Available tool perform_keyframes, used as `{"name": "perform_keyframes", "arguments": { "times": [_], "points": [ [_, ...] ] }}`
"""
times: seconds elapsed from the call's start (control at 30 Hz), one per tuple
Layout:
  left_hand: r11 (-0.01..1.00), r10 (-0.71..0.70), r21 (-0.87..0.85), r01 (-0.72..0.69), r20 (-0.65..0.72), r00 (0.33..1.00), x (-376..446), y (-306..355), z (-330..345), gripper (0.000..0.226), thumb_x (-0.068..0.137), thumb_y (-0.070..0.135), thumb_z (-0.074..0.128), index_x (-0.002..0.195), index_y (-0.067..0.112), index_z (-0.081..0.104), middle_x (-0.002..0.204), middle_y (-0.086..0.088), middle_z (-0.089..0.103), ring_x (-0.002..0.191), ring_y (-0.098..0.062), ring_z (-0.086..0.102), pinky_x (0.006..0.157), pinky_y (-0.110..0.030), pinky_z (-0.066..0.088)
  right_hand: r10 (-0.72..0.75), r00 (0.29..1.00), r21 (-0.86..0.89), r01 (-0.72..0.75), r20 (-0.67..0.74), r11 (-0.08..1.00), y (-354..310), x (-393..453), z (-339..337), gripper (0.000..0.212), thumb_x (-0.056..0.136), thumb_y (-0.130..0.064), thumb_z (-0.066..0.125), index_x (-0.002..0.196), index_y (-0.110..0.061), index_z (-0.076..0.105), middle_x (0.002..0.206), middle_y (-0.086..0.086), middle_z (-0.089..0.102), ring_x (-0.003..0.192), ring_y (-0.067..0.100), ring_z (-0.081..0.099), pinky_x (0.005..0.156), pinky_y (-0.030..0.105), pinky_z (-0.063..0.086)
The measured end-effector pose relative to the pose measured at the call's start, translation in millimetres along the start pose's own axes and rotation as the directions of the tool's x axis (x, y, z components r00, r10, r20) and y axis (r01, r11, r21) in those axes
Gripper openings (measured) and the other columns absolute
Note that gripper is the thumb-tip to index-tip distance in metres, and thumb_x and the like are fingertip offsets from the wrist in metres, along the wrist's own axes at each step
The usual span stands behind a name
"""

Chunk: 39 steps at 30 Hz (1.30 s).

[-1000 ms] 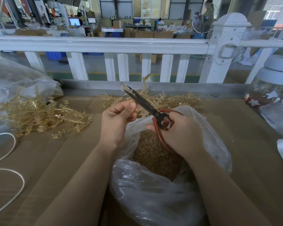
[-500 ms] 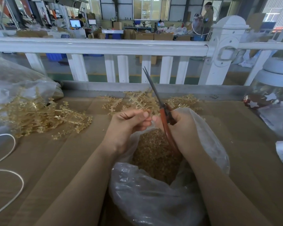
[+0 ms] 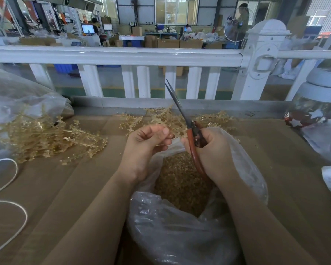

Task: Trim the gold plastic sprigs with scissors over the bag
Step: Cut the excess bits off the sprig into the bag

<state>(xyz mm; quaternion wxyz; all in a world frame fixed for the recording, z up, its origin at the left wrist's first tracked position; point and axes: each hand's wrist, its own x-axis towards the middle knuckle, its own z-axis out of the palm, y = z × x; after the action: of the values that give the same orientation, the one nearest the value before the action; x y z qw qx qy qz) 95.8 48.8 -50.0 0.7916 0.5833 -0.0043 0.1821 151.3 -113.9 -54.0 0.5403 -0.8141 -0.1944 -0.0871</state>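
In the head view, the right hand (image 3: 212, 150) is gripping the red-handled scissors (image 3: 191, 134), its fingers curled round the handles, blades nearly closed and pointing up and far. The left hand (image 3: 147, 144) is pinching a thin gold sprig piece (image 3: 161, 144) between curled fingers just left of the scissors. Both are hovering over the clear bag (image 3: 180, 236) of gold trimmings on the counter (image 3: 294, 188). More gold sprigs (image 3: 46, 138) are lying in a pile at left and beyond the hands.
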Motion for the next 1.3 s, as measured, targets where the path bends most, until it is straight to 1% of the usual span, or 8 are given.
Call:
{"name": "perform_keyframes", "arguments": {
  "times": [0.27,0.37,0.47,0.6,0.77,0.97,1.1,1.3],
  "points": [
    [1.0,0.028,0.005,-0.027,-0.06,0.998,1.7,-1.8,-0.5,0.007,0.078,0.017,0.072,0.079,0.01,0.072,0.07,-0.005,0.068,0.065,-0.01,0.061,0.065,-0.021,0.054,-0.011,1.0,-0.126,0.01,-0.006,0.992,-0.4,-3.4,1.7,0.014,0.088,-0.042,0.075,0.087,-0.029,0.071,0.07,-0.012,0.067,0.071,0.005,0.065,0.073,0.032,0.058],
    [0.998,0.059,-0.031,-0.061,-0.066,0.996,2.8,-2.4,-3.8,0.006,0.078,0.017,0.072,0.081,0.012,0.075,0.072,-0.004,0.067,0.067,-0.011,0.062,0.068,-0.023,0.054,-0.127,0.992,-0.273,0.114,-0.029,0.955,1.9,-4.2,-0.1,0.032,0.083,-0.061,0.071,0.085,-0.029,0.067,0.074,-0.014,0.065,0.071,0.004,0.061,0.067,0.027,0.054],
    [0.995,0.082,-0.052,-0.085,-0.051,0.995,4.6,-3.1,-5.0,0.008,0.081,0.016,0.069,0.077,0.017,0.076,0.075,-0.003,0.068,0.069,-0.011,0.062,0.071,-0.024,0.054,-0.222,0.975,-0.401,0.208,0.013,0.892,1.6,-6.3,-2.4,0.049,0.074,-0.078,0.06,0.09,-0.032,0.057,0.081,-0.021,0.06,0.072,-0.001,0.055,0.061,0.012,0.042],
    [0.99,0.143,-0.007,-0.143,-0.032,0.989,5.4,-5.4,-5.8,0.017,0.089,0.011,0.062,0.076,0.016,0.073,0.069,-0.003,0.064,0.068,-0.013,0.058,0.074,-0.026,0.053,-0.208,0.976,-0.484,0.213,0.066,0.849,4.7,-4.1,-0.7,0.069,0.065,-0.093,0.045,0.101,-0.034,0.055,0.091,-0.022,0.058,0.079,0.0,0.051,0.065,0.014,0.038],
    [0.984,0.174,0.028,-0.174,-0.027,0.984,4.5,-7.0,-6.7,0.032,0.095,-0.001,0.054,0.078,0.018,0.074,0.066,-0.003,0.062,0.066,-0.013,0.057,0.073,-0.026,0.054,-0.229,0.971,-0.56,0.226,0.066,0.797,7.1,-3.7,-0.9,0.066,0.07,-0.091,0.046,0.099,-0.032,0.054,0.086,-0.023,0.052,0.072,-0.001,0.046,0.057,0.007,0.028],
    [0.983,0.178,0.056,-0.177,-0.02,0.984,4.1,-8.9,-9.1,0.024,0.094,0.001,0.057,0.078,0.011,0.072,0.066,-0.004,0.061,0.066,-0.015,0.056,0.073,-0.028,0.055,-0.228,0.971,-0.596,0.228,0.076,0.77,5.7,-4.4,-2.4,0.055,0.073,-0.087,0.052,0.088,-0.033,0.049,0.076,-0.021,0.051,0.069,0.001,0.049,0.057,0.015,0.035],
    [0.985,0.165,0.058,-0.165,-0.003,0.986,4.5,-9.3,-10.9,0.012,0.09,0.01,0.063,0.081,0.007,0.069,0.067,-0.004,0.061,0.067,-0.015,0.056,0.075,-0.029,0.054,-0.225,0.972,-0.632,0.216,0.067,0.744,5.1,-5.9,-3.0,0.046,0.079,-0.076,0.063,0.081,-0.033,0.046,0.07,-0.02,0.048,0.061,-0.002,0.042,0.054,0.011,0.029],
    [0.987,0.16,-0.011,-0.16,0.02,0.987,4.3,-7.8,-10.8,0.015,0.086,0.013,0.064,0.085,-0.001,0.064,0.065,-0.004,0.059,0.064,-0.013,0.055,0.072,-0.026,0.052,-0.263,0.964,-0.62,0.235,0.047,0.749,1.9,-8.5,-3.3,0.048,0.079,-0.076,0.063,0.074,-0.031,0.049,0.063,-0.016,0.049,0.055,-0.002,0.042,0.051,0.011,0.03]
  ]
}}
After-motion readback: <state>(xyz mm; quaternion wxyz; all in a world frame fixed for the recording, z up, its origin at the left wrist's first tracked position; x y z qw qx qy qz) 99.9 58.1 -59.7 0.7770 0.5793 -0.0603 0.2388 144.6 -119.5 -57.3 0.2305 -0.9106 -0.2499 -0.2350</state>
